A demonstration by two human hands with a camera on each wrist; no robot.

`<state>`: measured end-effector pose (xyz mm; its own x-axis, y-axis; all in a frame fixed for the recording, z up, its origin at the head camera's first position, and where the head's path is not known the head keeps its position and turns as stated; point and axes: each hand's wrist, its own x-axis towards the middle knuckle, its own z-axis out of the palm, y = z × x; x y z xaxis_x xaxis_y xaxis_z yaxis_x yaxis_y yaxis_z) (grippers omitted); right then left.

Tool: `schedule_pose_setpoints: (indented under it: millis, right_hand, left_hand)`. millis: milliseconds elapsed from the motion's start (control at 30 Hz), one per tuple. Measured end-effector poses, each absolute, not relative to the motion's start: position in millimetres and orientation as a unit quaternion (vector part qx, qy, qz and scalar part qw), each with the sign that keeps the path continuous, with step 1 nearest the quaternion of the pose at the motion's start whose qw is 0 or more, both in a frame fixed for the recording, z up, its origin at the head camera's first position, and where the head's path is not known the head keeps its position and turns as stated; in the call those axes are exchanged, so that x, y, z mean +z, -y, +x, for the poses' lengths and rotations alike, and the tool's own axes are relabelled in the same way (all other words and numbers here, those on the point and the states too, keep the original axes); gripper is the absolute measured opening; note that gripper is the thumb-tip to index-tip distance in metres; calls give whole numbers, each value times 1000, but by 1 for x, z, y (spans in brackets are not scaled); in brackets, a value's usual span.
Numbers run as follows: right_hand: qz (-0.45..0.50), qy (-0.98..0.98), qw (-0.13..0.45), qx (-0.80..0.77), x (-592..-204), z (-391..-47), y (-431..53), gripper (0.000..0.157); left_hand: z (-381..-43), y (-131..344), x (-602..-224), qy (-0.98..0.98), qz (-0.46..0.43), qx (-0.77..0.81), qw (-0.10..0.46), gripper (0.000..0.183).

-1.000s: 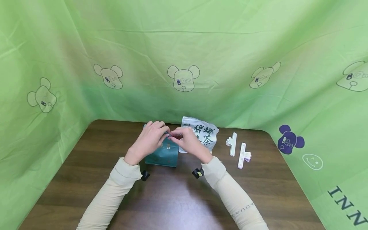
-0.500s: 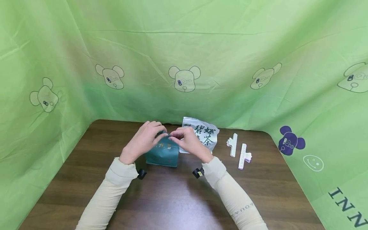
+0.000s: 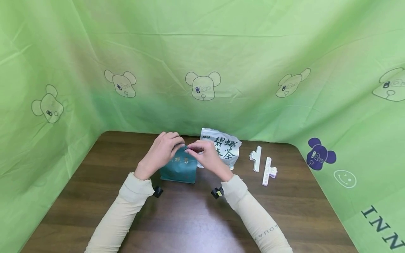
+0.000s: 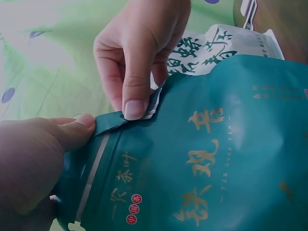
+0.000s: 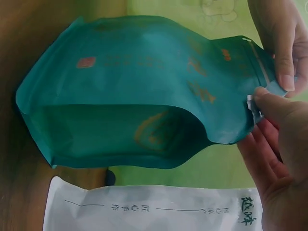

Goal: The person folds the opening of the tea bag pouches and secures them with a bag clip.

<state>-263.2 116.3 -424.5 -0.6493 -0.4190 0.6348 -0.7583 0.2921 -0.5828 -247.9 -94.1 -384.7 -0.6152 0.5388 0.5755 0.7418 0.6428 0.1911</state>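
A teal tea bag (image 3: pixel 178 170) with gold lettering stands on the table in front of the person. Near its top edge, my left hand (image 3: pixel 162 151) pinches the bag between thumb and fingers. My right hand (image 3: pixel 207 154) pinches the top right corner, close to the left thumb. In the left wrist view, the right thumb (image 4: pixel 135 96) presses on a strip of the tea bag (image 4: pixel 192 159) that is bent away and shows a pale, ragged edge. A light seal band runs across the bag below the left thumb (image 4: pixel 79 130). The right wrist view shows the bag's gusseted side (image 5: pixel 110 134).
A silver-white tea bag (image 3: pixel 232 154) with dark lettering lies just right of the teal one, partly behind the right hand. Two pale bag clips (image 3: pixel 257 160) (image 3: pixel 267 172) lie farther right on the wooden table (image 3: pixel 190 221). A green printed curtain (image 3: pixel 202 116) hangs around the back and sides.
The left hand shifted left along the teal bag's top, then came slightly back toward the right hand, uncovering more gold lettering. The right hand stayed at the corner.
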Motion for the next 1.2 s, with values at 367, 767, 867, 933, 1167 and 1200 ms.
schedule_pose_setpoints:
  millis: [367,767,867,933,1167,1200]
  right_hand:
    - [359,773,186,488,-425,-255,-108,9]
    - [365,740,240,511,-407,-241,-97,7]
    - [361,742,230,516,-406,-242,-97,2]
    - [360,744,224,517,-405,-242,-97,2]
    - [371,752,205,505,-399,-244,-98,9]
    - [374,752,202,504,-398,-244,-98,9]
  left_hand:
    - [-246,93,-386,874,-360,-210,252,6]
    - [-246,92,-388,874,-352,-188,278,5]
    - [-245,92,-388,876,-349,-190,274,5]
    - [-245,92,-388,876,-349,-194,271,5]
    - [-245,91,-387,876,-349,-201,265,6]
    - [-245,91,-387,877,-348,-200,264,6]
